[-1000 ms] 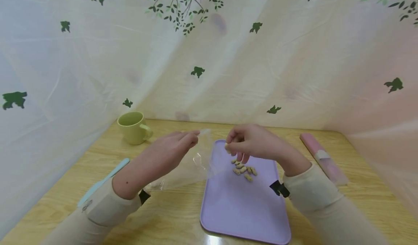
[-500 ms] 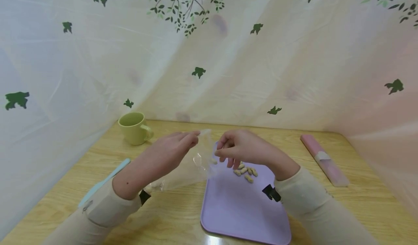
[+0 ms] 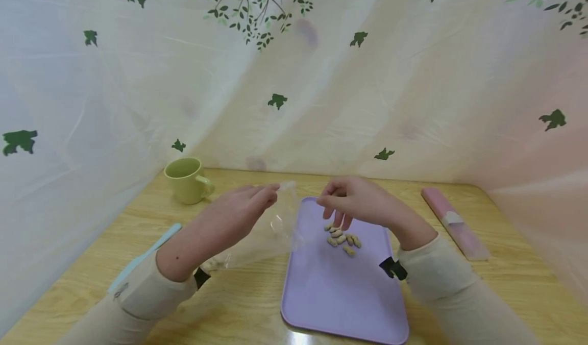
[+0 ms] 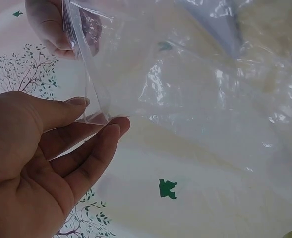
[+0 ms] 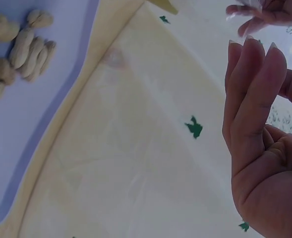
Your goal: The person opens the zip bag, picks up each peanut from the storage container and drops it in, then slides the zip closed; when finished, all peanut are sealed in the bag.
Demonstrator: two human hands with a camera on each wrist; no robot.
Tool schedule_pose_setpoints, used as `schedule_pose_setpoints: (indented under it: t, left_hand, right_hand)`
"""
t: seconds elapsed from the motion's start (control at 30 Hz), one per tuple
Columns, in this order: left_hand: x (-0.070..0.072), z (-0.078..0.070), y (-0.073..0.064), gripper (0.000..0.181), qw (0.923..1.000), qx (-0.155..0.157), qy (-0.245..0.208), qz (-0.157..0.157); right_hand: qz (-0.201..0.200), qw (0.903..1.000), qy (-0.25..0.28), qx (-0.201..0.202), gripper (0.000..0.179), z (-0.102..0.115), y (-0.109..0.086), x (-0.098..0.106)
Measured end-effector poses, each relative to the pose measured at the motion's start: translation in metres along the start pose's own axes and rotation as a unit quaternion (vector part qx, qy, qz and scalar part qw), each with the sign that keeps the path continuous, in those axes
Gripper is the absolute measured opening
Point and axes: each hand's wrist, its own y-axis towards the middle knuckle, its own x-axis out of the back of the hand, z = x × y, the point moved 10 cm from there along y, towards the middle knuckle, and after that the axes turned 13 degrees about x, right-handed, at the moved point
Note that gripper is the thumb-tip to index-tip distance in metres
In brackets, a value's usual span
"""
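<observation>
Left hand (image 3: pixel 231 215): we see its thumb and fingertips pinching the edge of the plastic bag, the remaining fingers gently bent.
Right hand (image 3: pixel 360 199): we find it raised above the far part of the tray, fingers loosely bent and apart from the peanuts; we make out nothing in its grasp.
Plastic bag (image 3: pixel 268 232): we see it clear and thin, hanging from the left hand, its right edge overlapping the tray's left rim in the head view; at its lower left, beside the left wrist, we notice a few pale pieces, too small to name surely.
Peanuts (image 3: pixel 341 239): we see them unshelled, in a loose cluster on the far half of the tray, below the right hand.
Tray (image 3: pixel 344 294): we see it purple, rectangular and round-cornered, lying flat on the wood-grain tabletop (image 3: pixel 229 309).
Mug (image 3: pixel 186 184): we see it upright, yellow-green, near the tabletop's far left corner, handle toward the right.
Light-blue utensil (image 3: pixel 142 258): we see it lying left of the left forearm, which partly covers it.
Pink case (image 3: pixel 455 223): we see it lying slantwise right of the tray, a whitish band across its middle.
</observation>
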Motion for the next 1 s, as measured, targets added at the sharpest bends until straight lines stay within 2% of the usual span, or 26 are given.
schedule_pose_setpoints:
  t: [0.1, 0.2, 0.37, 0.47, 0.67, 1.0]
  left_hand:
    - [-0.001, 0.002, -0.001, 0.032, 0.9999, 0.01, -0.003, 0.008]
    - [0.0, 0.001, -0.002, 0.03, 1.0, 0.006, -0.002, 0.0]
    - [0.003, -0.001, -0.002, 0.03, 0.9999, -0.006, 0.001, -0.014]
    - [0.003, -0.001, -0.002, 0.032, 0.9999, -0.004, -0.002, -0.01]
    - [0.001, 0.001, -0.001, 0.033, 1.0, 0.008, -0.002, 0.004]
    - [0.004, -0.002, -0.003, 0.035, 0.9998, -0.01, 0.004, -0.014]
  right_hand:
    - [-0.005, 1.0, 0.004, -0.007, 0.027, -0.01, -0.002, 0.007]
    - [-0.009, 0.9998, 0.006, -0.018, 0.028, -0.024, -0.003, 0.014]
    - [-0.018, 0.998, -0.009, -0.059, 0.029, -0.056, -0.009, 0.023]
    - [-0.02, 0.996, -0.029, -0.082, 0.029, -0.074, -0.014, 0.027]
    - [0.027, 0.9923, -0.052, -0.11, 0.024, -0.098, -0.022, 0.02]
    - [0.098, 0.9835, -0.086, -0.125, 0.013, -0.114, -0.029, -0.002]
